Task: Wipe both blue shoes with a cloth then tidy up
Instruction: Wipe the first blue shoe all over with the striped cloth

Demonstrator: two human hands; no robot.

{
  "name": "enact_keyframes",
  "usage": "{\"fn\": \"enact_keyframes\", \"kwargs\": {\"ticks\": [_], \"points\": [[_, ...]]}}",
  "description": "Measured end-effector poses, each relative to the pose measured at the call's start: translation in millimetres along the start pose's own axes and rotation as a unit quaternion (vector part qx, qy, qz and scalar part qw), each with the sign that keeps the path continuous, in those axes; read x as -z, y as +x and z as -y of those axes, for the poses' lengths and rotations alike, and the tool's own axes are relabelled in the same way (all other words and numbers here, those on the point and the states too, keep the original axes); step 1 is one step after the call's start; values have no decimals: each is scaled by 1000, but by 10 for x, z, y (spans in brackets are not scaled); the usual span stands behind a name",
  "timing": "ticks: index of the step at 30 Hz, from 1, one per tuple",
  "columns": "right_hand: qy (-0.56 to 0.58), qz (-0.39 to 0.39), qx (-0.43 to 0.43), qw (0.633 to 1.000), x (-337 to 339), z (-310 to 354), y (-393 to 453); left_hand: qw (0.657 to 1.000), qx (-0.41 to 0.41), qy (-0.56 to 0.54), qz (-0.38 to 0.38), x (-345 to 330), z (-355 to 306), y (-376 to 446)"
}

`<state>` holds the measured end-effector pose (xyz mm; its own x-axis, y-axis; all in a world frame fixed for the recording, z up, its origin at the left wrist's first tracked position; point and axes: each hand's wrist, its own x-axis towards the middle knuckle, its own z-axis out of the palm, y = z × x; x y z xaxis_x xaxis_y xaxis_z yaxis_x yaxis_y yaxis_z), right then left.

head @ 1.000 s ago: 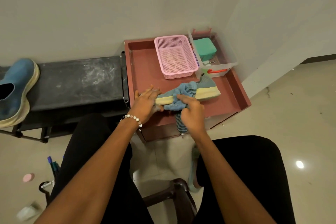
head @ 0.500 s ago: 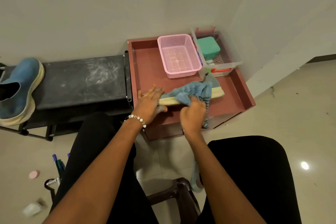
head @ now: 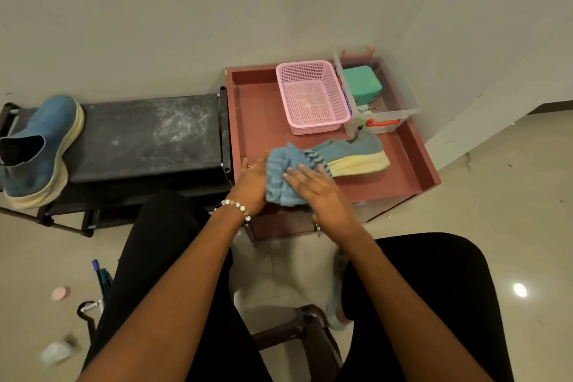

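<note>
A blue knit shoe [head: 356, 152] with a pale yellow sole lies on its side in the red tray [head: 257, 108]. A blue striped cloth [head: 279, 177] covers its toe end. My right hand [head: 316, 187] presses flat on the cloth with straight fingers. My left hand [head: 252, 180] holds the shoe's toe end from the left, its fingers hidden behind the cloth. The second blue shoe [head: 40, 146] stands on the black bench [head: 148, 136] at the far left, away from both hands.
An empty pink basket [head: 311, 98] and a clear box [head: 384, 102] with a green case stand at the back of the tray. Pens, a pink disc and a white scrap lie on the floor at lower left. My knees and a brown stool [head: 297, 332] are below.
My right hand slid the cloth left from the shoe's middle to its toe end and flattened its fingers on it. My left hand stayed at the toe.
</note>
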<state>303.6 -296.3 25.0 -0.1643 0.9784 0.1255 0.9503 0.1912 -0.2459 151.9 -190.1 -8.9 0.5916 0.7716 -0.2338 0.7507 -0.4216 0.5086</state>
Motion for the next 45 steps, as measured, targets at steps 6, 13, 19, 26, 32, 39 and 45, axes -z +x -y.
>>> {"fn": "enact_keyframes", "kwargs": {"ticks": [6, 13, 19, 26, 32, 39, 45], "points": [[-188, -2, -117, 975, 267, -818, -218, 996, -82, 12, -21, 121, -83, 58], [-72, 5, -344, 936, 163, -398, 3, 996, -75, 43, -24, 133, -133, 86], [251, -139, -299, 910, -118, 617, 390, 995, -30, 90, -7, 76, -163, 55], [119, -27, -45, 991, -139, 62, 89, 995, -80, 35, -37, 78, -88, 18], [-62, -10, -44, 997, 180, -862, -80, 996, -79, 28, -36, 150, -142, 49], [-18, -41, -241, 969, 309, -1141, -114, 996, -79, 18, -42, 181, -169, 45], [10, -70, -417, 906, 350, -1100, -25, 996, -80, 31, -39, 146, -152, 53]]}}
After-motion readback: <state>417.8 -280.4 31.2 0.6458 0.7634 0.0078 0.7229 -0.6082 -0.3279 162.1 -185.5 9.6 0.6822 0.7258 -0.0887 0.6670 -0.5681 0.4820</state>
